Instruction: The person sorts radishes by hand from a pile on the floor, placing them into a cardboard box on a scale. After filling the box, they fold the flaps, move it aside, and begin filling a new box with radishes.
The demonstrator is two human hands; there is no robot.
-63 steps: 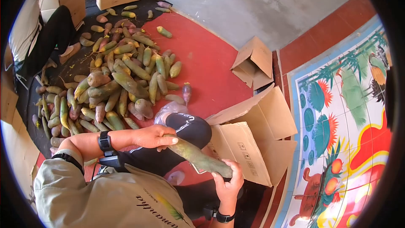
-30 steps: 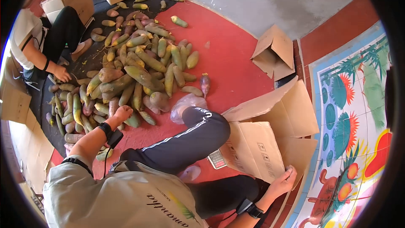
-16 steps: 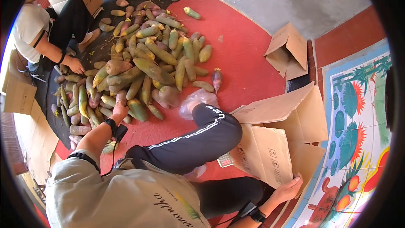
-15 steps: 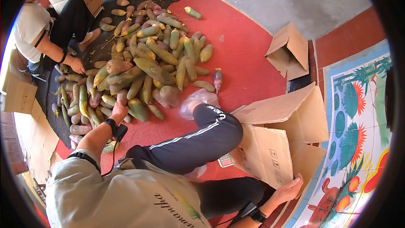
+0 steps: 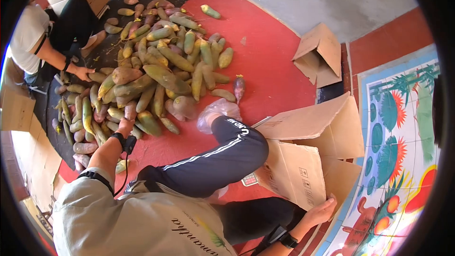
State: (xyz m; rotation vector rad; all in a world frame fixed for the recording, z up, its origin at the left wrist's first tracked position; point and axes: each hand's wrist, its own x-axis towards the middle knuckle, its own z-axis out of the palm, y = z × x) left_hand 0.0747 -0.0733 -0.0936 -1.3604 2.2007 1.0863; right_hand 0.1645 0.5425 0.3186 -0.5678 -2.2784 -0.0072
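My left hand (image 5: pixel 125 125) is closed around the lower end of a reddish radish (image 5: pixel 130 110) at the near edge of a large pile of green and reddish radishes (image 5: pixel 163 78). Over on the right, my right hand (image 5: pixel 321 212) grips the near edge of an open cardboard box (image 5: pixel 296 170) lying beside my knee, its flaps spread. Part of the fingers is hidden behind the cardboard.
Across the pile at left sits another person, whose hand (image 5: pixel 84 73) touches a radish. A smaller open box (image 5: pixel 318 54) lies at the right, near a painted tile wall (image 5: pixel 391 147). Clear plastic (image 5: pixel 219 113) surrounds my foot; a calculator (image 5: pixel 250 179) lies by the box.
The view has shifted slightly left. The other person's hand has reached a radish at the pile's edge. Both my hands keep their holds.
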